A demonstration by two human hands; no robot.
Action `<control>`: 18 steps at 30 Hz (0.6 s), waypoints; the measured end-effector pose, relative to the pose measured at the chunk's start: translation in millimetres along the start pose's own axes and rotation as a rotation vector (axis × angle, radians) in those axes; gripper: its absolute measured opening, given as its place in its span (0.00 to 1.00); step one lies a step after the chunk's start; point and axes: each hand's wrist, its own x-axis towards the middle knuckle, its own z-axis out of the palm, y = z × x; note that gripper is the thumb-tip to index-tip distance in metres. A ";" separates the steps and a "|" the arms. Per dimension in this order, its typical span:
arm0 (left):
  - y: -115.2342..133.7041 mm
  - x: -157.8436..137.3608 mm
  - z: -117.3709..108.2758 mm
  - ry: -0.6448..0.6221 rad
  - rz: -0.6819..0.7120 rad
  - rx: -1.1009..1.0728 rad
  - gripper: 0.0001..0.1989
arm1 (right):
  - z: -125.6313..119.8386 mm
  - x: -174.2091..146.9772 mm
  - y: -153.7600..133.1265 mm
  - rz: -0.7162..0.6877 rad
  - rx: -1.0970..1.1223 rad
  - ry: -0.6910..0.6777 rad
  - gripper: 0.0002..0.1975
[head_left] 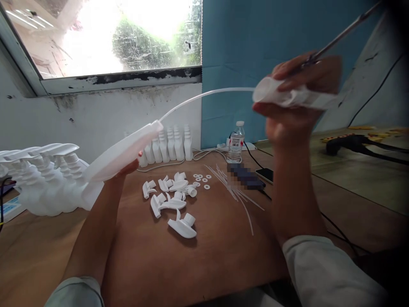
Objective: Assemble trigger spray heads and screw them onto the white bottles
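My left hand (128, 168) is wrapped around the underside of a white plastic bottle (123, 149), which is tilted with its neck up to the right. High on the right, my right hand (284, 121) grips a white trigger spray head (271, 91). A thin dip tube (204, 94) bends from the spray head to the bottle's mouth. A slim metal tool (345, 32), its kind unclear, also sits in my right hand and points to the upper right. Several loose spray heads (182, 227) and small white ring washers (207, 186) lie on the table below.
More white bottles (187, 145) stand against the wall, with others (47, 187) massed at the left. Loose tubes (246, 213), a water bottle (235, 145), a phone (265, 174) and a blurred dark object (247, 177) lie toward the right. Cables cross the brown table (153, 264).
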 end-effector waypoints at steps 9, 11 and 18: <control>-9.4 60.0 79.2 0.257 0.107 0.299 0.33 | -59.6 14.1 4.5 0.054 -0.323 0.080 0.12; -23.3 82.3 102.4 0.327 0.077 0.450 0.33 | -54.0 14.2 8.2 0.001 -0.338 0.048 0.13; -65.6 130.0 145.0 0.496 -0.009 0.708 0.26 | -46.7 12.3 4.2 0.045 -0.442 -0.127 0.11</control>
